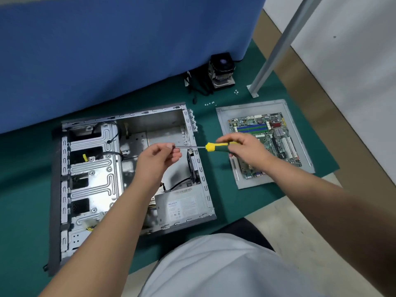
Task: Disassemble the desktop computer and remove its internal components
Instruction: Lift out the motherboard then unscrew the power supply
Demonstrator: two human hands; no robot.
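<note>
Open computer case [132,168] lying on its side on green mat [235,200], motherboard [267,142] on grey panel [252,181] beside it. Right hand [242,146] gripping screwdriver [214,146] handle; left hand [158,155] pinching its tip above the case.

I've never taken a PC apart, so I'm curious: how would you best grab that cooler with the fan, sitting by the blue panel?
Probably by the two opposite sides of the black fan housing on top of the CPU cooler, coming from above. It stands upright on its metal base on the green mat, the blue panel close behind, so the top is the open approach. Mind its trailing cable.
</note>
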